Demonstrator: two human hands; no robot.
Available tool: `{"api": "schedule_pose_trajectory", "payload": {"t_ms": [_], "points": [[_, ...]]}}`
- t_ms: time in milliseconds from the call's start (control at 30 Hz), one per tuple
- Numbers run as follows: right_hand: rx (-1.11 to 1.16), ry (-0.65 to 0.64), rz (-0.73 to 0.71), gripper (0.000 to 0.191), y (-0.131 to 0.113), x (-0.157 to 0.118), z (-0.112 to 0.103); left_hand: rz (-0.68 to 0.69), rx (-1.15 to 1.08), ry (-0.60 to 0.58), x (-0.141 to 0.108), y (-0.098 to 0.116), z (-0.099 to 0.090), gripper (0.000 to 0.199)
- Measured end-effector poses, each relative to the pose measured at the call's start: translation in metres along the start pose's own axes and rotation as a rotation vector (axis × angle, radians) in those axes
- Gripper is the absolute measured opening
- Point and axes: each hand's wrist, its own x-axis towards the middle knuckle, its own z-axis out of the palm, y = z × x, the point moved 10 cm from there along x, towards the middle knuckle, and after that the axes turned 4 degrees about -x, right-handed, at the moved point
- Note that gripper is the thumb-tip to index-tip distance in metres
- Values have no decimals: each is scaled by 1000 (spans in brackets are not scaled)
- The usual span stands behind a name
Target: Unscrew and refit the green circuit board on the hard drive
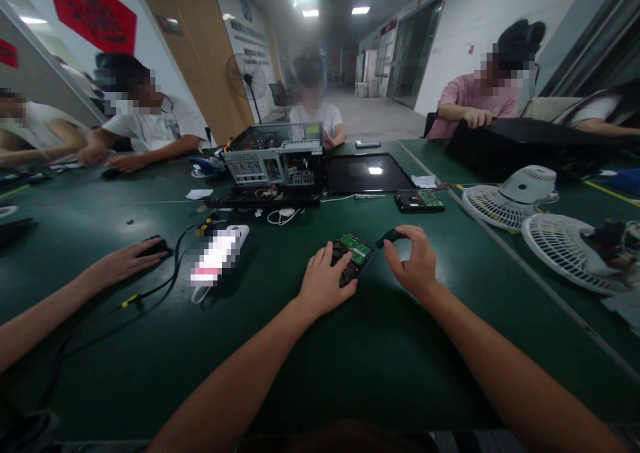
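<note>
A hard drive with a green circuit board lies on the green table, circuit side up. My left hand grips its left and near side, fingers over the dark casing. Just right of the drive, my right hand pinches a small dark object between thumb and forefinger; its tip points toward the drive's right corner. I cannot make out what this small object is.
An open computer case stands beyond the drive, beside a flat dark panel. Another drive lies farther right, near white fan parts. Left are a lit phone, cables and another person's hand. Several people sit around.
</note>
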Motion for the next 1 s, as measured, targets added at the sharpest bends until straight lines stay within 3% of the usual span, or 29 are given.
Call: {"api": "schedule_pose_trajectory", "payload": {"t_ms": [300,500,800,1000], "points": [[21,-41,-5,39,-3,4,0,2,-3,-6,0,1,0,69],[1,10,0,41,-1,3,-3,5,-5,3,0,0,0,70],[125,-22,-18,44,-3,1,4,0,0,8,0,1,-1,68],[59,22,-27,42,-5,0,-1,6,3,7,0,0,0,69]]}}
